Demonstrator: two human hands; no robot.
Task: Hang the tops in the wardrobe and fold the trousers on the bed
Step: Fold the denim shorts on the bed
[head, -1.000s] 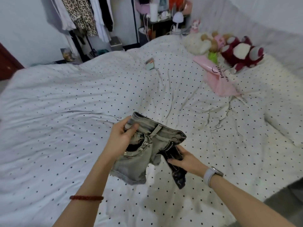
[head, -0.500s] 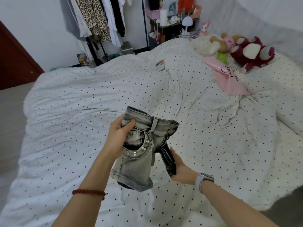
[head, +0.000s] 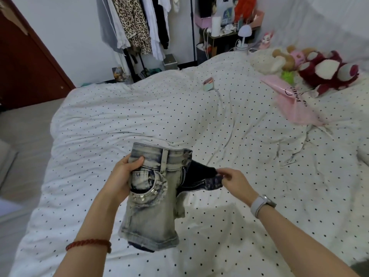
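Now I see a pair of washed denim shorts (head: 153,198) held up in the air above the bed (head: 123,116), so the folding is only starting. My left hand (head: 121,180) grips the waistband at its left corner, with the thumb on the front and the fingers behind the cloth. My right hand (head: 232,179) pinches the dark edge of the opened fly side and pulls it out to the right. The shorts hang crumpled, with 1 leg in front and the other half hidden behind it; no fold is made yet, as far as I can judge. No folded trousers lie on the bed in this view. Several tops hang already on the clothes rail (head: 139,27) at the far wall, but I cannot tell if more must go there.

For writing, the pink bag (head: 293,100) near the plush toys (head: 327,70) carries dark letters, but they are too turned and small for me to read. A white bag (head: 224,11) on the shelf shows a big letter "A".
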